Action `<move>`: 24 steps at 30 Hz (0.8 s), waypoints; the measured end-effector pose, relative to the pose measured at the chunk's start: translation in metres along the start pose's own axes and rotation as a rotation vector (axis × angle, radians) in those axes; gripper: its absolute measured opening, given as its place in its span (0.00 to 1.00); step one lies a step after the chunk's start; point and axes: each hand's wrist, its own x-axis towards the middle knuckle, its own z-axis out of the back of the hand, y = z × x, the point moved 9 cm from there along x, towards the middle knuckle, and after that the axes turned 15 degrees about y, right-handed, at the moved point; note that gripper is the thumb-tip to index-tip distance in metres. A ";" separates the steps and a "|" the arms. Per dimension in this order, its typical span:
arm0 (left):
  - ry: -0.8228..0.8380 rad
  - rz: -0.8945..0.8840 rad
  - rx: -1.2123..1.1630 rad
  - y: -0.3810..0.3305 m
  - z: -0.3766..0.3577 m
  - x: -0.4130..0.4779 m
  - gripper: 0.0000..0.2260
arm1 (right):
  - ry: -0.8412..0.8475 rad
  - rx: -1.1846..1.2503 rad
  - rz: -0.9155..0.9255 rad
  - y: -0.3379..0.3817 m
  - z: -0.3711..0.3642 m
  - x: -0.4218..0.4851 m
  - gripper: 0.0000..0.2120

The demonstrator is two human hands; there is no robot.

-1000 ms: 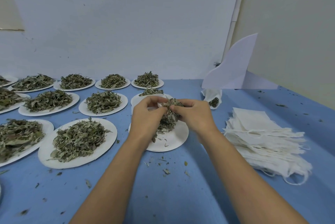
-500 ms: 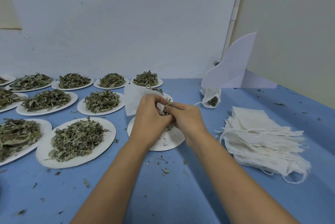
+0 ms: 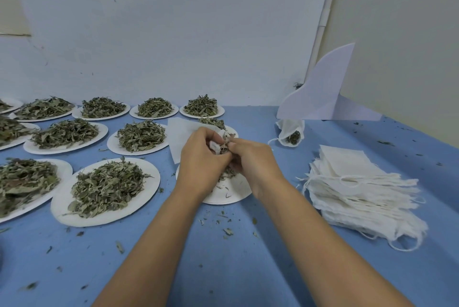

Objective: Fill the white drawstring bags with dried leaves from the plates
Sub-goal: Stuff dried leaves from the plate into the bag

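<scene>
Head view, nearest ground first: the blue table point(image 3: 236, 269) carried a scatter of leaf crumbs point(image 3: 227, 231) just in front of the working plate point(image 3: 223, 196). I judged this to be spillage from filling done over the plate's near edge.

That plate lay directly beneath both hands and was almost bare, so most of its load had apparently gone. I took it that working above it was meant to let dropped pieces land back on it.

The left hand point(image 3: 201, 157) had its fingers curled round the gathered mouth of a white drawstring bag point(image 3: 181, 138). The bag's flat body stood out behind the knuckles, tilted toward the far left. I read this grip as holding the opening up and steady.

The right hand point(image 3: 253, 162) touched the left at the fingertips. It was pinched on a tuft of dried leaves point(image 3: 224, 147) at the bag's mouth. The fingertips were hidden behind the leaves, so I could not tell whether they had entered the opening.

To the right, near that arm, a stack of empty bags point(image 3: 360, 190) lay fanned, handy for the next pick. To the left, a heaped plate point(image 3: 152, 185) and others awaited their turn.

Farther back on the right, a filled bag point(image 3: 288, 126) leaned against a folded white card point(image 3: 320, 93), apart from the empties. The farthest row of plates point(image 3: 219, 110) sat against the wall, all heaped. I judged the task to be at an early stage.
</scene>
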 end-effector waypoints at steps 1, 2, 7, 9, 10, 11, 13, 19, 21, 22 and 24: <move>0.007 -0.014 0.004 -0.002 -0.001 0.000 0.12 | -0.018 0.037 -0.005 -0.001 0.002 -0.001 0.11; 0.014 -0.035 0.013 -0.005 -0.002 0.000 0.13 | -0.026 0.073 -0.007 -0.001 0.004 -0.002 0.11; 0.001 -0.094 -0.050 -0.013 0.001 -0.002 0.18 | -0.056 0.274 -0.007 -0.003 0.007 -0.005 0.12; -0.002 -0.061 -0.094 -0.009 0.001 -0.002 0.20 | -0.063 0.306 -0.008 -0.004 0.007 -0.005 0.10; -0.001 -0.047 -0.110 -0.008 0.001 -0.002 0.20 | -0.056 0.309 -0.010 -0.004 0.006 -0.005 0.06; 0.002 -0.040 -0.120 -0.007 0.001 -0.001 0.19 | -0.053 0.311 -0.007 -0.004 0.005 -0.006 0.04; 0.020 -0.042 -0.125 -0.007 -0.001 0.001 0.18 | -0.059 0.299 0.014 -0.001 0.006 -0.006 0.06; 0.038 -0.030 -0.202 -0.004 0.002 0.003 0.17 | -0.007 0.326 0.062 0.005 0.003 -0.003 0.05; 0.014 -0.013 -0.270 0.001 0.006 0.003 0.17 | 0.021 0.362 0.076 0.008 0.000 -0.003 0.04; 0.003 -0.011 -0.299 0.002 0.008 0.004 0.18 | 0.032 0.368 0.081 0.009 -0.001 -0.004 0.04; -0.009 -0.028 -0.305 0.000 0.010 0.004 0.18 | 0.024 0.384 0.086 0.010 0.001 -0.005 0.03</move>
